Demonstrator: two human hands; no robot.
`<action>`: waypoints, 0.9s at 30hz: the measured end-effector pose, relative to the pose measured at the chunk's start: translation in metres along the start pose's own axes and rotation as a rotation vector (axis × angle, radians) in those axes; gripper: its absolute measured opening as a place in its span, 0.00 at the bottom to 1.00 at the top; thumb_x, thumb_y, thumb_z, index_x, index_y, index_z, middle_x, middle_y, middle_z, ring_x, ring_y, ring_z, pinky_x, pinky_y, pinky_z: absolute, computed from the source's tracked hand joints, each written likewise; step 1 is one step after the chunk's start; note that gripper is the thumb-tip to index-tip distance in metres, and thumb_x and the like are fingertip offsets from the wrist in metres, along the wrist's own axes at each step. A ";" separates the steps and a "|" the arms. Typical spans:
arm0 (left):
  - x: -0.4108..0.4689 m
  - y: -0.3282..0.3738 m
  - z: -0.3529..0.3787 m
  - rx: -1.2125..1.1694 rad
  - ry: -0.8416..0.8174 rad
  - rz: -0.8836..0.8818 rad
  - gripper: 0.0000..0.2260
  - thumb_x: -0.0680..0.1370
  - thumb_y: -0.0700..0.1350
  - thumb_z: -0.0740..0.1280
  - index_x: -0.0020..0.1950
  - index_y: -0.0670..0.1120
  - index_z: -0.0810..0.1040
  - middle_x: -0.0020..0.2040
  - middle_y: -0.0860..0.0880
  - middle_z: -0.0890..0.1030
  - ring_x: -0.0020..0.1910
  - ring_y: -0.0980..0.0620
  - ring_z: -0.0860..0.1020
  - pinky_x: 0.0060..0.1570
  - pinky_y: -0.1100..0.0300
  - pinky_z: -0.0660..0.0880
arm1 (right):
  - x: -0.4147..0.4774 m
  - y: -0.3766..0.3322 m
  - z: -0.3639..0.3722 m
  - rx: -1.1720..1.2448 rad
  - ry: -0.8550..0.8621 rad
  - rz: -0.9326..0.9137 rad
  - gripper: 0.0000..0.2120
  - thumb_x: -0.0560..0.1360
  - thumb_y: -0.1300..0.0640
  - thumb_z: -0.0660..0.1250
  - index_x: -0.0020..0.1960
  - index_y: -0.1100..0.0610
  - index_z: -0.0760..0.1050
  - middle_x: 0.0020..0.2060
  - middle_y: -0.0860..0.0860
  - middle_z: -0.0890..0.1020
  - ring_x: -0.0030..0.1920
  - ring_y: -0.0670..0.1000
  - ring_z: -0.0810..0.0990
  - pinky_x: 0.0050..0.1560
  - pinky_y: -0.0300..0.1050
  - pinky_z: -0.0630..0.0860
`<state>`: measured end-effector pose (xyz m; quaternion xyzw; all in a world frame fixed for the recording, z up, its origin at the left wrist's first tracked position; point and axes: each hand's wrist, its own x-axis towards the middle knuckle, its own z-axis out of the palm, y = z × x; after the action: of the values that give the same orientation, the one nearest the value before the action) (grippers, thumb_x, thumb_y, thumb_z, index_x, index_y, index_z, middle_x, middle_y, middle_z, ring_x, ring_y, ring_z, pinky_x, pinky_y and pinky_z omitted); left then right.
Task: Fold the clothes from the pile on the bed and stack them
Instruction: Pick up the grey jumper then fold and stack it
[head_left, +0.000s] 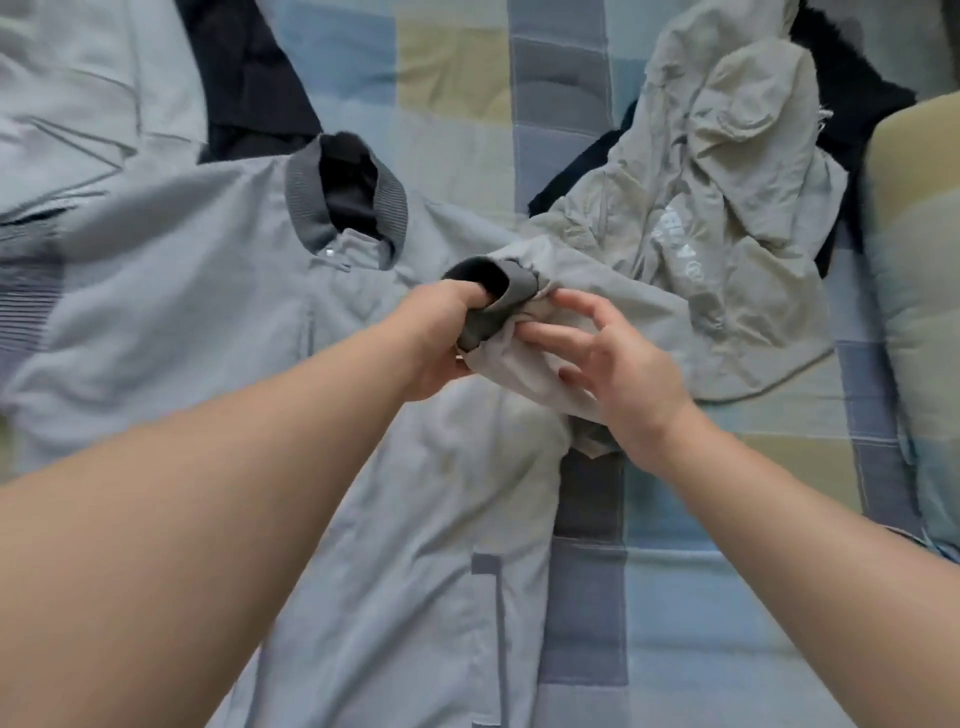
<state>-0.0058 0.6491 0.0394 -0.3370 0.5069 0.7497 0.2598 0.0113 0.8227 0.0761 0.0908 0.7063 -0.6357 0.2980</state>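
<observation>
The grey jacket (208, 291) lies spread flat, front up, on the bed (675, 597), collar pointing away from the person. One sleeve (524, 369) is drawn across the chest. The left hand (441, 338) grips the ribbed cuff (498, 296), fingers curled inside its opening. The right hand (618, 358) rests on the sleeve just beside the cuff, fingers extended and spread. A crumpled beige garment (727, 208) lies to the right.

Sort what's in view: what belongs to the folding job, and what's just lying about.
Job: grey jacket; its cuff, gripped by the left hand; right hand on the sleeve; crumpled beige garment; dark garment.
Lying about: patchwork bedspread; pillow.
</observation>
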 end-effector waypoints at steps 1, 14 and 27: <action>-0.001 0.005 -0.028 -0.023 0.029 0.013 0.15 0.80 0.43 0.66 0.67 0.47 0.77 0.57 0.45 0.85 0.56 0.45 0.83 0.55 0.48 0.81 | 0.008 -0.002 0.026 -0.017 0.015 -0.018 0.24 0.73 0.57 0.55 0.68 0.52 0.71 0.53 0.50 0.86 0.57 0.44 0.83 0.49 0.37 0.74; -0.063 0.092 -0.451 -0.221 0.360 0.167 0.14 0.82 0.36 0.61 0.66 0.40 0.78 0.57 0.40 0.83 0.48 0.44 0.83 0.40 0.55 0.83 | 0.099 -0.019 0.454 -0.187 -0.264 -0.056 0.24 0.80 0.61 0.52 0.73 0.51 0.71 0.62 0.45 0.81 0.62 0.40 0.78 0.65 0.35 0.70; -0.134 0.186 -0.745 -0.141 0.680 0.200 0.12 0.78 0.41 0.64 0.60 0.46 0.81 0.54 0.42 0.84 0.50 0.41 0.84 0.51 0.41 0.81 | 0.134 -0.050 0.772 -0.172 -0.545 -0.104 0.23 0.74 0.66 0.52 0.69 0.64 0.67 0.55 0.67 0.77 0.51 0.46 0.73 0.49 0.37 0.72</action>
<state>0.1240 -0.1194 0.0584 -0.5329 0.5419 0.6495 -0.0225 0.1132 0.0455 0.0353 -0.1452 0.6550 -0.5890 0.4506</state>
